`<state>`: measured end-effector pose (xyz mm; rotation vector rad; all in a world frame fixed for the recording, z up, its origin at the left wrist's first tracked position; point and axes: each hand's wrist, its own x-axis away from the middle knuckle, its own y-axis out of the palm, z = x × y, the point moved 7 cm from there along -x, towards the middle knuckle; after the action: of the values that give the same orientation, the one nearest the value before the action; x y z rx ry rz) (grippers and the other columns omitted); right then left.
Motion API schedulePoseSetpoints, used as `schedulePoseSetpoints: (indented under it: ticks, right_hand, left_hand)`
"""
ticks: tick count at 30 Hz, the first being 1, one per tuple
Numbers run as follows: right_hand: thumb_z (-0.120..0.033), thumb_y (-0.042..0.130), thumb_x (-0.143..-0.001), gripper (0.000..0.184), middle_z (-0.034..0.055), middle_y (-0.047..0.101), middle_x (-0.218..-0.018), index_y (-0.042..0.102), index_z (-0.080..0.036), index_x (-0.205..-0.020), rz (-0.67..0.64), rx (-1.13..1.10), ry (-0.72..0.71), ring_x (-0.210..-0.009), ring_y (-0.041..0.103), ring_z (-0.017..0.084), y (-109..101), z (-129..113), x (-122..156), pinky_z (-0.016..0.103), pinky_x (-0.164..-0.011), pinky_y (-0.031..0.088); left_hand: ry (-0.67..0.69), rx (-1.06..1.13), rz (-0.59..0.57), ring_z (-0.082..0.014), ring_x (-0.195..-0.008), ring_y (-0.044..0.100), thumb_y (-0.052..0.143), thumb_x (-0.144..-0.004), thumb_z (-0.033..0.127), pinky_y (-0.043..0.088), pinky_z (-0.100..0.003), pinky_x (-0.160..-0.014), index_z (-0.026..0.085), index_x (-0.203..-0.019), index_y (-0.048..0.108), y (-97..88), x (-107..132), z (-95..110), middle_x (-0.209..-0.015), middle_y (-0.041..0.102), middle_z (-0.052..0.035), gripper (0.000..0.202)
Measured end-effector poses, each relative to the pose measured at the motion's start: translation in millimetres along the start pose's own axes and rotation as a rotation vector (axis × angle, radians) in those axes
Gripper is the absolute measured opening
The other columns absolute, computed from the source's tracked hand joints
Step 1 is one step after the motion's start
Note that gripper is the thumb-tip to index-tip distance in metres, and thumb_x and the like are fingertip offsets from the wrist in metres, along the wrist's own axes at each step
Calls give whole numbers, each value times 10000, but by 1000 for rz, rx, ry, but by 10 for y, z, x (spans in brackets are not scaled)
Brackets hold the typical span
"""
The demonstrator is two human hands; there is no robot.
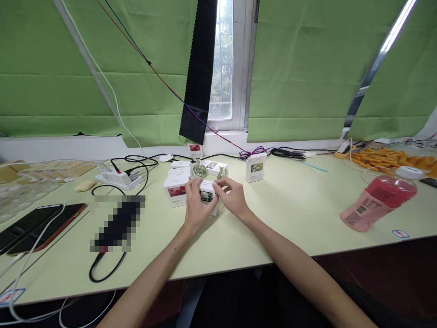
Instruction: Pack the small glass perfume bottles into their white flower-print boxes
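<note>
Both my hands meet around a small white box (207, 191) with a white flower picture, held just above the pale green table (290, 214). My left hand (195, 205) wraps its left side, fingers curled over the top. My right hand (232, 195) pinches the box's top right edge. Right behind the box stand two small glass perfume bottles (200, 169) (221, 172). To the left sit several white boxes, the nearest with a red flower picture (175, 191). Another white box (256, 167) stands upright further right.
A pink drink bottle (378, 202) leans at the right. Two phones (37, 225) lie at the left edge with white cables. A power strip (118, 177) and black cables sit at the back left. Orange snacks (392, 159) fill the far right.
</note>
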<state>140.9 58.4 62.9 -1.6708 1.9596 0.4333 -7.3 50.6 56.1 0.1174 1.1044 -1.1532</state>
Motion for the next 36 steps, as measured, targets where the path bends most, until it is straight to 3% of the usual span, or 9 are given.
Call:
schedulePoseSetpoints:
  ticks: [36]
  right_hand:
    - [-380, 621, -883, 181, 19, 761, -858, 692, -226, -820, -25, 13, 7, -791, 709, 177, 20, -17, -2, 267, -647, 568]
  left_hand:
    - [-15, 23, 2, -299, -1252, 510, 720, -792, 328, 473, -483, -1057, 216, -1268, 480, -19, -12, 23, -1260, 479, -123, 545]
